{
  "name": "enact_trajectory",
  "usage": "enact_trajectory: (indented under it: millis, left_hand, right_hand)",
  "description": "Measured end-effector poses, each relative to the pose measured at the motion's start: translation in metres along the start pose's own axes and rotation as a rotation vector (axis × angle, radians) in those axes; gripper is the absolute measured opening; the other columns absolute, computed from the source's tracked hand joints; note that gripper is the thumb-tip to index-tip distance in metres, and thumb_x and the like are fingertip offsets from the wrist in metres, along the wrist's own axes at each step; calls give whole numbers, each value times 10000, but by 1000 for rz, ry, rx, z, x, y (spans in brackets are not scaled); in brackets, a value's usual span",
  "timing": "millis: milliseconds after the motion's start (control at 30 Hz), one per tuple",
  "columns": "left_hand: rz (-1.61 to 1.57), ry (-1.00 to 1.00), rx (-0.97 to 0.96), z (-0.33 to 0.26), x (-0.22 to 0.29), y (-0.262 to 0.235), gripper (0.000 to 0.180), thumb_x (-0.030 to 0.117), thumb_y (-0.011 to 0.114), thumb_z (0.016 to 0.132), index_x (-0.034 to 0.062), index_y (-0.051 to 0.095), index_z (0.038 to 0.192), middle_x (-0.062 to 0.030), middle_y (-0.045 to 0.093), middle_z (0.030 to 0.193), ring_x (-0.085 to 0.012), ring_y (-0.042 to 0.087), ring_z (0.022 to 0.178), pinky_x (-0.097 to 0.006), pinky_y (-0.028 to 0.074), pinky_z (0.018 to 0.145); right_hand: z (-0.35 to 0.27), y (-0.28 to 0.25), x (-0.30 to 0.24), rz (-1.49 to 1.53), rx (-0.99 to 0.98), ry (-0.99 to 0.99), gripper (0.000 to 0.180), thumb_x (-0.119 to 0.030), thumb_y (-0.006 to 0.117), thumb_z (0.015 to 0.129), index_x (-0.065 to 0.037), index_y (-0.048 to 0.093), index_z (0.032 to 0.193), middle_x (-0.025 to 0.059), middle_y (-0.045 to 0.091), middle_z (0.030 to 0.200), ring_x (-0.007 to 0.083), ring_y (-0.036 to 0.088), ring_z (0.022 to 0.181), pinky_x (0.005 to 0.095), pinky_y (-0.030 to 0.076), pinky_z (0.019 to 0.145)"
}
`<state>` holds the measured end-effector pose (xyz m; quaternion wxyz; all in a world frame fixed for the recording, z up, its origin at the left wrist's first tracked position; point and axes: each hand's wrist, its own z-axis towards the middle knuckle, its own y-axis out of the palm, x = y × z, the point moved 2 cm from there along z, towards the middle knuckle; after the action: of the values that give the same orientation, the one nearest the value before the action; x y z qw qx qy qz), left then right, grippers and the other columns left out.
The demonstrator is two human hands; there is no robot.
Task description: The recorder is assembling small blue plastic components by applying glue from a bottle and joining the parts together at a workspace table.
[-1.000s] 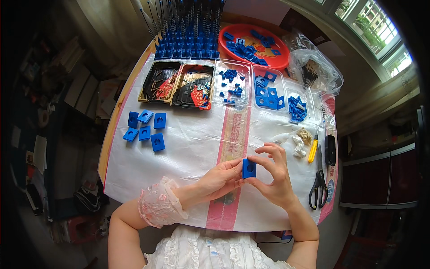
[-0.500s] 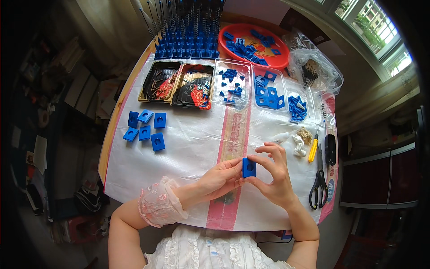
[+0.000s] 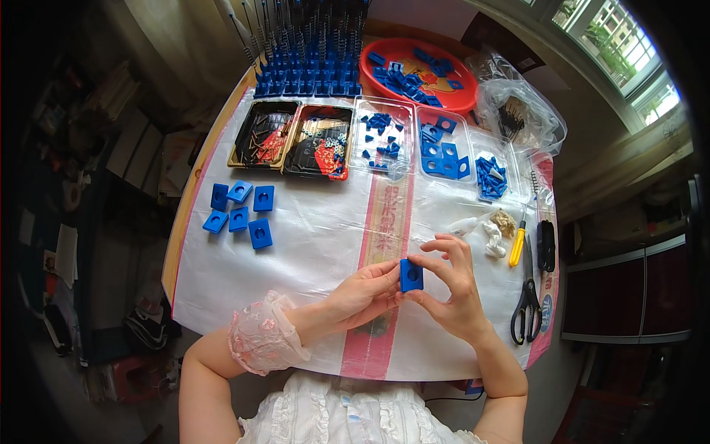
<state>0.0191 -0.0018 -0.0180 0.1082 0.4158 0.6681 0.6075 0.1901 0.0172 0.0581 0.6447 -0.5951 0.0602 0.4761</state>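
Both hands meet over the near middle of the counter (image 3: pixel 318 244), above a pink stripe in the white plastic cover. Left hand (image 3: pixel 362 294) and right hand (image 3: pixel 447 285) share one blue block (image 3: pixel 411 274), small, squarish, with an oval hole in its face. Block is held upright, clear of the counter, between the two hands. Left grip: thumb and fingertips closed on the block's left edge and lower side. Right grip: thumb and forefinger pinched on the right edge, other fingers curled loosely above it.

Far left of the hands, six loose blue blocks (image 3: pixel 240 211) of the same kind lie flat in a cluster, well apart from the held one.

Row of trays along the far side: two black trays (image 3: pixel 292 137) with small dark and red parts, then three clear trays (image 3: pixel 421 144) with blue pieces. Behind them a rack of blue bases with springs (image 3: pixel 307 66) and a red bowl (image 3: pixel 418 63) of blue parts. Clear bag (image 3: pixel 518 111) at far right.

Right of the hands: white and tan bits (image 3: pixel 494 229), yellow-handled screwdriver (image 3: pixel 518 244), black scissors (image 3: pixel 526 303), dark slim object (image 3: pixel 546 246) just beside them
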Motion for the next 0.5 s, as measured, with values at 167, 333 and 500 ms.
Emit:
enact_trajectory:
  millis: [167, 333, 500]
  left_hand:
    - [17, 2, 15, -1, 0, 2, 305, 255, 487, 1032, 70, 515, 1273, -5, 589, 1099, -71, 541, 945, -235, 461, 835]
    - [12, -1, 18, -1, 1, 3, 299, 254, 491, 1030, 75, 519, 1269, -6, 594, 1097, -69, 542, 950, -235, 460, 833]
    - [-5, 5, -20, 0, 0, -2, 319, 215, 466, 1036, 55, 477, 1312, -23, 592, 1132, -75, 553, 988, -248, 470, 865]
  right_hand:
    - [0, 0, 0, 13, -3, 7, 518, -102, 834, 640, -110, 666, 1130, 106, 539, 1191, 347, 430, 1224, 470, 397, 1016]
    - [0, 0, 1, 26, -1, 17, 521, -101, 835, 637, -110, 667, 1130, 105, 539, 1192, 346, 428, 1226, 468, 394, 1019]
    - [0, 0, 1, 25, 1, 16, 518, -103, 835, 640, -116, 672, 1131, 101, 541, 1188, 344, 429, 1223, 466, 393, 1018]
